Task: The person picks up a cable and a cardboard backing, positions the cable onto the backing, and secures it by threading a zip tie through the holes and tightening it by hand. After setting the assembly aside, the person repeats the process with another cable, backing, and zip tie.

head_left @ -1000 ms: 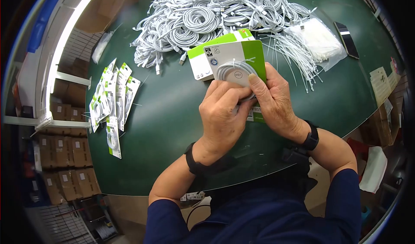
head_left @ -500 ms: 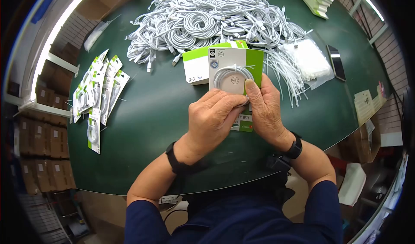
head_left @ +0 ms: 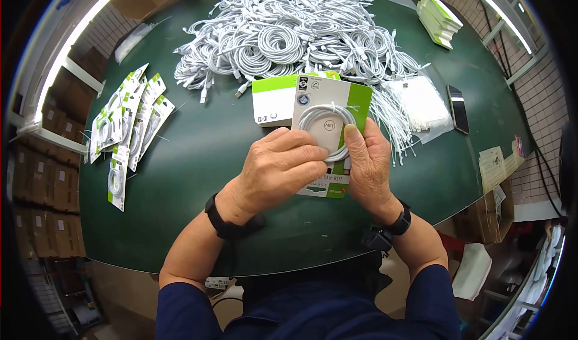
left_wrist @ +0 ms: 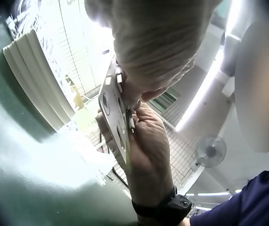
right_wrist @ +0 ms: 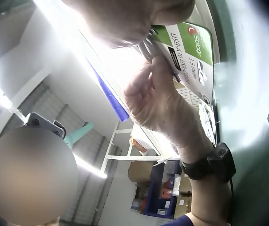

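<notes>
A white and green printed card [head_left: 319, 92] stands tilted toward the person, with a coiled grey-white cable [head_left: 306, 118] tied on its face. The right hand [head_left: 368, 168] grips the card's right side, its thumb over the coil. At the lower left of the coil, the left hand [head_left: 277, 168] pinches the cable, its fingers partly covering the card; its thumb is mostly hidden in the head view. Cable connectors [left_wrist: 132, 123] show beside the card [left_wrist: 107, 101] in the left wrist view. Printed text faces the right wrist camera on the card [right_wrist: 191, 59].
Behind the card lie a white and green stack [head_left: 271, 102] and a large cable heap [head_left: 280, 45]. Packaged cables [head_left: 135, 123] lie at left. White ties [head_left: 391, 120], a bag [head_left: 421, 105], a phone [head_left: 457, 110] and more cards [head_left: 438, 21] are at right on the green table [head_left: 198, 153].
The left hand has shifted slightly left and down along the coil, uncovering more of the card's lower part. The right hand keeps its grip. The head view has shifted.
</notes>
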The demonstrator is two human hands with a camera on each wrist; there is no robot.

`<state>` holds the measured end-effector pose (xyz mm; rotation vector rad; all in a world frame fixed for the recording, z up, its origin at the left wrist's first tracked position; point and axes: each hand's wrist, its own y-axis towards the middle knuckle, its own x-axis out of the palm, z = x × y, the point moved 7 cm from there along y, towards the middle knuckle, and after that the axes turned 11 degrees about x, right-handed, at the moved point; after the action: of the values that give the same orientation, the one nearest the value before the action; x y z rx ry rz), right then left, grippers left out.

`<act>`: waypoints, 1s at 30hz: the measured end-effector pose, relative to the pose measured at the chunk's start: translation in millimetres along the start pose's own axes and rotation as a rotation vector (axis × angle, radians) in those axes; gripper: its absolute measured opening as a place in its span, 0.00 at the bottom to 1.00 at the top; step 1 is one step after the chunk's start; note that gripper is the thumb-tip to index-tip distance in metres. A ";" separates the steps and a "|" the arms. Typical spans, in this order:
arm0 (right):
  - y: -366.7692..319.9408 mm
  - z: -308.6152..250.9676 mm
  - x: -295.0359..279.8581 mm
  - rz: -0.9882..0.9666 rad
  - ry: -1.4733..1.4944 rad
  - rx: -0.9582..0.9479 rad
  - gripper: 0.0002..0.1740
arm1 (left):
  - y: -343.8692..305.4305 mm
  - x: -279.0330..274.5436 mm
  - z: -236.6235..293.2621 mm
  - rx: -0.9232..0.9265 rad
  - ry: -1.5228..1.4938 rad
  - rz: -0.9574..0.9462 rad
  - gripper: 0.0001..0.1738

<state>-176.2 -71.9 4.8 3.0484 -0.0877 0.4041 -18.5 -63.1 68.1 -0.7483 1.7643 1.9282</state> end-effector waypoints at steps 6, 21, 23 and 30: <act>13.4 10.0 -10.5 0.011 -0.015 0.004 0.18 | -7.0 -2.8 -16.0 -0.166 -0.053 0.198 0.17; -3.6 5.5 15.2 -0.024 -0.075 -0.070 0.14 | -48.2 15.7 -44.6 -0.838 -0.369 0.585 0.13; -4.5 6.6 17.1 -0.034 -0.091 -0.078 0.14 | -51.2 16.4 -45.0 -0.817 -0.369 0.612 0.11; -4.3 16.9 19.9 -0.029 -0.124 -0.061 0.15 | -59.3 17.3 -53.0 -0.745 -0.280 0.603 0.09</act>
<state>-152.4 -69.7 -6.6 3.0078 -0.0602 0.2060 11.4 -110.2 8.9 -0.1112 1.1480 2.9806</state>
